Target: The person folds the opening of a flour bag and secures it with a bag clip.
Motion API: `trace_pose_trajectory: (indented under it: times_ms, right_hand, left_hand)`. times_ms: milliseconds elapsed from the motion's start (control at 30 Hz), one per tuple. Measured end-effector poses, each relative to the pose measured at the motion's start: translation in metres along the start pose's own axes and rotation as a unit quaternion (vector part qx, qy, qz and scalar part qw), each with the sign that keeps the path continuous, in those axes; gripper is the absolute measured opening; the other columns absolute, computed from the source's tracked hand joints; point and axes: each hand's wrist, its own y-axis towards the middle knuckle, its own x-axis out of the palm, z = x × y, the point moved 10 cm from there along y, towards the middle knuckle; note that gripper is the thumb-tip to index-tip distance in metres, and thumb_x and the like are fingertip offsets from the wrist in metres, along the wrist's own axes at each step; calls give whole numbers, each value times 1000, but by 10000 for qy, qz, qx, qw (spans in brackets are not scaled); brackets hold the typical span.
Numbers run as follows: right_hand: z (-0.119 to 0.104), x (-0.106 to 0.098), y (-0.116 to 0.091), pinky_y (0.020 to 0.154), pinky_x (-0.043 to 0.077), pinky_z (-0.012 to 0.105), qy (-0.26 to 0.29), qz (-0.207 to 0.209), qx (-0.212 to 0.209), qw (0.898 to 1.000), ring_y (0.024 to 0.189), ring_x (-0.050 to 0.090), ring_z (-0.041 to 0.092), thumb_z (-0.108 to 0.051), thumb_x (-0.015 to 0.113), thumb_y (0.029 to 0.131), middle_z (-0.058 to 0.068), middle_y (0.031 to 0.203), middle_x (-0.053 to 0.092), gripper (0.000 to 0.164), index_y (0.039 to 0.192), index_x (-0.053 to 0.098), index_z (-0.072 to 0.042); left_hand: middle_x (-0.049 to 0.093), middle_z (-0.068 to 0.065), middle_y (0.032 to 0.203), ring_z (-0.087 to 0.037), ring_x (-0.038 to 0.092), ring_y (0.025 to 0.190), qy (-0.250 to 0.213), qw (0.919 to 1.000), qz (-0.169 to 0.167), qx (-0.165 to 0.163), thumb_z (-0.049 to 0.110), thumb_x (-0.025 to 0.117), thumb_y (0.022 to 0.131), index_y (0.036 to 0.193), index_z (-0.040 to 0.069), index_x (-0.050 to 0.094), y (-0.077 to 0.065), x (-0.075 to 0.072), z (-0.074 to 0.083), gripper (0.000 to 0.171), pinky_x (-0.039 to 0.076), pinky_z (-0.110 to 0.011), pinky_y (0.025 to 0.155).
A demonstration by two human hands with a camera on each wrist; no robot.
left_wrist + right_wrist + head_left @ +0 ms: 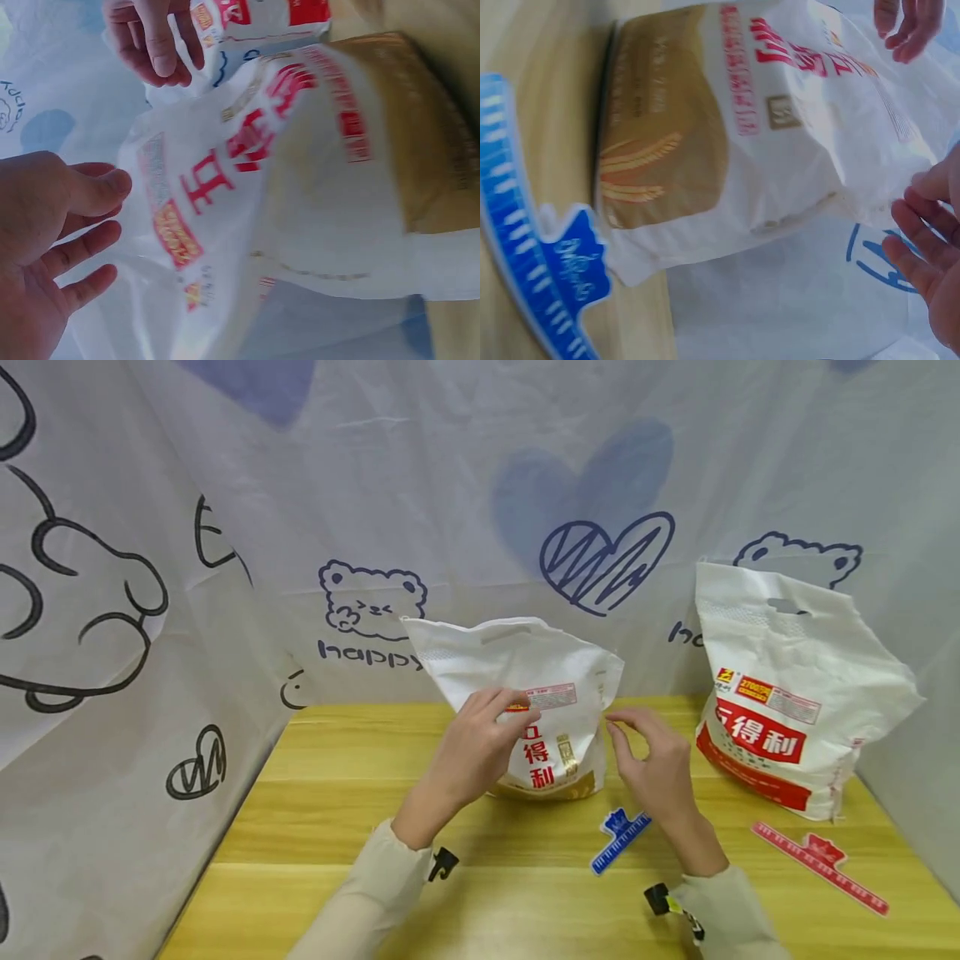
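A white flour bag point(517, 652) with red lettering and a gold base stands upright at the table's middle, its wide top flaring out. My left hand point(480, 739) hovers in front of its left side; in the left wrist view the fingers point(90, 281) are spread loosely, pinching nothing. Near the bag's right edge is my right hand point(660, 768), thumb and forefinger bent toward each other with a gap. Whether its fingertips point(901, 214) touch the bag I cannot tell. A blue clip point(618, 842) with a piano-key pattern lies below, between the hands.
A second white flour bag point(795, 693) with a red label and a handle hole stands at the right, leaning a little. In front of it lies a red clip point(821, 864) of similar shape. A printed cloth point(465, 485) hangs behind the wooden table point(337, 760).
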Motion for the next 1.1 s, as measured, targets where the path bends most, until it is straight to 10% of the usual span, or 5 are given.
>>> trace_pose_trajectory:
  times_ms: [300,533,867,1100]
  right_hand:
    - [35,-6,18,89,57,33,203,387,1160,9923,108,68,27,-8,74,94,13,115,71,28,120,67,1]
    - [55,10,31,87,57,22,887,250,1885,9777,106,69,26,-11,74,95,15,115,71,34,125,64,0]
    - [53,18,36,73,53,10,629,6,1910,9796,93,72,29,-9,73,95,17,106,72,22,114,67,2]
    - [50,16,39,73,60,25,141,-130,1605,9869,92,73,33,-5,71,96,19,103,73,13,106,68,2]
  left_hand:
    - [57,-13,140,-31,49,130,3,9960,767,-464,1,76,89,127,11,70,41,-21,-13,40,40,-40,111]
    - [46,-17,150,-33,43,137,227,9932,722,-881,9,83,86,151,13,48,73,-22,-37,74,24,-41,123]
    - [72,-6,112,-24,65,102,144,9939,180,-1074,-1,74,90,109,9,70,88,-11,-54,22,50,-32,87]
    - [73,-4,99,-22,63,90,-4,9948,344,-960,-12,62,87,93,9,69,89,-11,-57,23,41,-31,65]
